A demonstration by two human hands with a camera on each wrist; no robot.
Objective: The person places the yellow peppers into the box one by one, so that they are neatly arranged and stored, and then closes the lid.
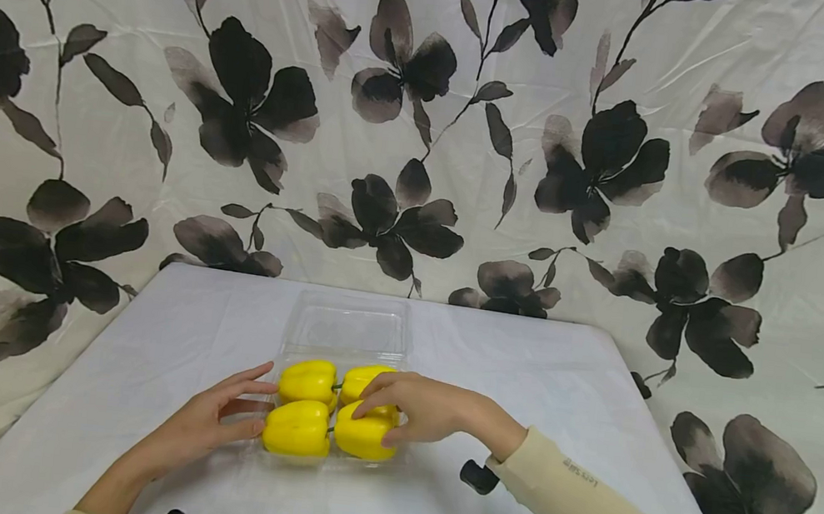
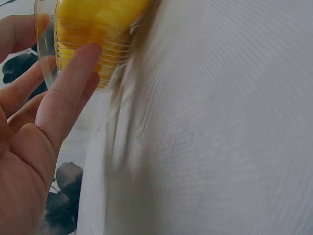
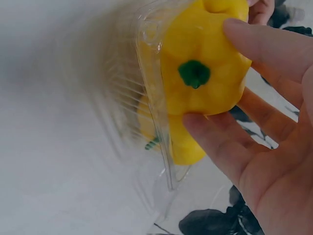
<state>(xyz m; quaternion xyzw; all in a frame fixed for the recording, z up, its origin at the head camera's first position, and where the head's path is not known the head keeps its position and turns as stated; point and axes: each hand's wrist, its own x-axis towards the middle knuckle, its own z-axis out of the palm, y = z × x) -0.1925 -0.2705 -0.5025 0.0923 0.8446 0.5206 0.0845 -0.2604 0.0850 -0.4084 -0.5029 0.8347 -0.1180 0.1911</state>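
Observation:
Several yellow bell peppers sit in two rows in an open clear plastic clamshell container (image 1: 288, 460). My right hand (image 1: 429, 410) reaches over the right side and holds the near-right bell pepper (image 1: 365, 436) between thumb and fingers. In the right wrist view, that bell pepper (image 3: 205, 93) shows its green stem, and another lies beyond it. My left hand (image 1: 214, 416) is at the container's left side, fingers extended. In the left wrist view, fingertips touch the ribbed clear wall (image 2: 117, 46). Beside this hand is the near-left bell pepper (image 1: 298, 428). My right hand partly covers the far-right bell pepper (image 1: 361, 381).
The container's clear lid (image 1: 348, 326) lies folded back on the far side. A white cloth covers the table (image 1: 522, 361). Behind it hangs a floral fabric backdrop (image 1: 489, 240). Black straps or devices (image 1: 479, 477) show at both wrists.

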